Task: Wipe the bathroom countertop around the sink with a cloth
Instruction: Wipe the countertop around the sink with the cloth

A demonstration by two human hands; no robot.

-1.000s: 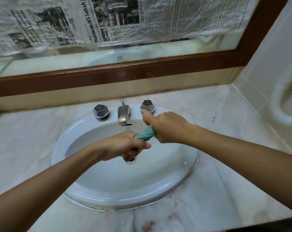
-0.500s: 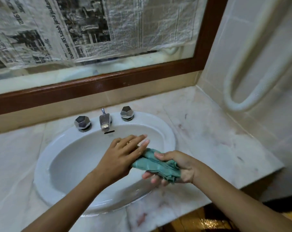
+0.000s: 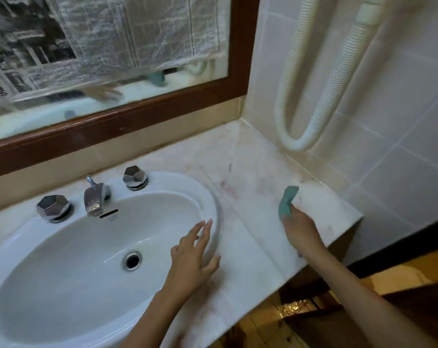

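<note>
Now our right hand (image 3: pixel 300 231) grips the bunched teal cloth (image 3: pixel 287 202) on the pale marble countertop (image 3: pixel 253 156) to wipe; our left hand (image 3: pixel 191 257), fingers straight, likely braces at the white oval sink (image 3: pixel 187 183).

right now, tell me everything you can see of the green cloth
The cloth is teal-green, soft-looking fabric, bunched into a crumpled wad, not spread flat. The right hand grips its near end; the rest sticks out beyond the fingers, away from the person. It is down at the pale marble countertop, right of the sink, near the counter's right end, and seems to touch the surface.
</note>
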